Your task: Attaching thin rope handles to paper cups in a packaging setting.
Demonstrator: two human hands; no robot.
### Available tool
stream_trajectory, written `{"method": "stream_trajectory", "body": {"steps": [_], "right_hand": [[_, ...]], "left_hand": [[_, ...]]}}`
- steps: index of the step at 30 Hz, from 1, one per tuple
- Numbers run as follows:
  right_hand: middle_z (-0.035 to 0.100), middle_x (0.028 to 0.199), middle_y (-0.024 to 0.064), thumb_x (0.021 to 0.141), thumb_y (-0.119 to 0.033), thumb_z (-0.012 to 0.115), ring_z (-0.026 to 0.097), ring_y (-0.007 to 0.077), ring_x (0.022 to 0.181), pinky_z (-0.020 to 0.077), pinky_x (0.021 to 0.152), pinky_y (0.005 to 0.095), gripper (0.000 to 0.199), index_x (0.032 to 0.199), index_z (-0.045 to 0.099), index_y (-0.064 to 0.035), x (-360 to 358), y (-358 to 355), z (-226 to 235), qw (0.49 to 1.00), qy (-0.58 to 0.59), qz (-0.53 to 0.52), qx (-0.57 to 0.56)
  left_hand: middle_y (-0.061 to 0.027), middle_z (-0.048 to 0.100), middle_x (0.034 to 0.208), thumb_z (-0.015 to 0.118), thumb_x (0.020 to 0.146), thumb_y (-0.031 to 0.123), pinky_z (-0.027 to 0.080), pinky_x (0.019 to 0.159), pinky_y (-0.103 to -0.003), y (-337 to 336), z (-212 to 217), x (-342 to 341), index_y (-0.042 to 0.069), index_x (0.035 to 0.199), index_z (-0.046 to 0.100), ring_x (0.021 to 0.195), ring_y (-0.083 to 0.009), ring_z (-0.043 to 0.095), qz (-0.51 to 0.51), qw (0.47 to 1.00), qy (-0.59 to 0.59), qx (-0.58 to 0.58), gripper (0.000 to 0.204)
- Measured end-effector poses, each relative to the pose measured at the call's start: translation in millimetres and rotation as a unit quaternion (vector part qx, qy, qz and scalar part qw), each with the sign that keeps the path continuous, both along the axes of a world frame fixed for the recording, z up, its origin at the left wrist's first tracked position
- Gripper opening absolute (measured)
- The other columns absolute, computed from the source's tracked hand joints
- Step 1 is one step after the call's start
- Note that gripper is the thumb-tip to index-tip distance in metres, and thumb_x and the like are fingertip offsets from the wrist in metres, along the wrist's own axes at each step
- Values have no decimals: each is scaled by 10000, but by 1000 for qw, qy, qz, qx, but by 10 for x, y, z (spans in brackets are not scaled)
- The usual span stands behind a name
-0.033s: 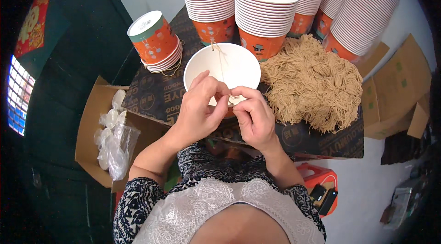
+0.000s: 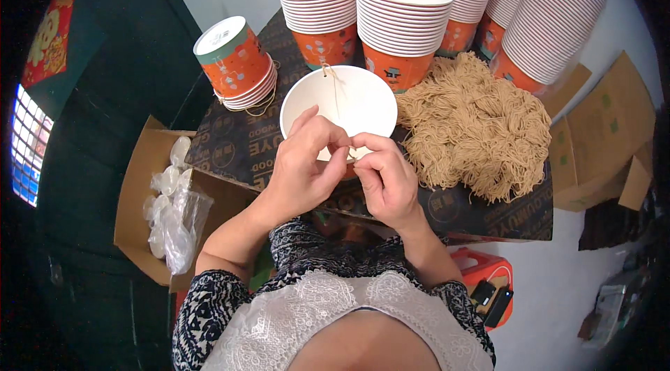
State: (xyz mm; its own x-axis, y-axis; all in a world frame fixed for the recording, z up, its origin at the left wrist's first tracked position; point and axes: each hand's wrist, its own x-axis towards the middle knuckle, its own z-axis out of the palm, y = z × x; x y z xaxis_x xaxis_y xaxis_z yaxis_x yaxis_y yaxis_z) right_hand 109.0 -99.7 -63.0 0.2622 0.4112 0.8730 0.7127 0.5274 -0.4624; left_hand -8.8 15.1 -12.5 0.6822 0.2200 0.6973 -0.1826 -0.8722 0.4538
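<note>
A white paper bucket (image 2: 363, 102) stands with its mouth up at the table's near edge. Tan string (image 2: 336, 88) is tied through its far rim and hangs inside. At the near rim, my left hand (image 2: 307, 165) and my right hand (image 2: 388, 179) meet, thumbs and forefingers pinched on a short piece of the string. The fingers hide most of that end and part of the near rim. Right of the bucket lies a heap of tan strings (image 2: 481, 130). On its left, several orange buckets (image 2: 237, 67) sit nested upside down, with string loops at their rims.
Tall stacks of paper buckets (image 2: 405, 18) line the back of the dark printed table (image 2: 244, 141). An open carton (image 2: 136, 210) with clear plastic-wrapped items is at the left. Another carton (image 2: 600, 147) stands at the right. A red stool (image 2: 471, 259) holding a phone is below.
The bucket has shifted very slightly to the right, and the string hanging inside it lies a little differently. Both hands keep almost the same pose.
</note>
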Motion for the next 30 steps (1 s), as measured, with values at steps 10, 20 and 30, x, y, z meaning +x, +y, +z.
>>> {"method": "stream_trajectory", "body": {"steps": [10,20,30], "right_hand": [[617,939,163,865,11,660,658,327,767,538,624,383,124,946,567,-7,-48,-15,-52,1000,11,10,-15],[596,838,117,843,50,683,602,260,693,487,587,341,136,937,609,-14,-132,-40,-75,988,76,-136,19],[595,840,114,809,51,721,600,250,674,481,566,333,183,938,611,-17,-164,-18,-152,981,104,-161,5]], "left_hand": [[-39,576,748,647,809,-45,375,1084,-548,33,-48,-18,48,872,579,644,-214,630,7,1000,2,-15,131],[-21,557,749,664,741,-42,260,1143,-589,49,30,-82,80,861,569,720,-209,615,-53,994,86,44,196],[-17,560,736,695,735,-36,241,1149,-611,60,10,-70,91,876,588,741,-218,619,-87,991,76,65,218]]}}
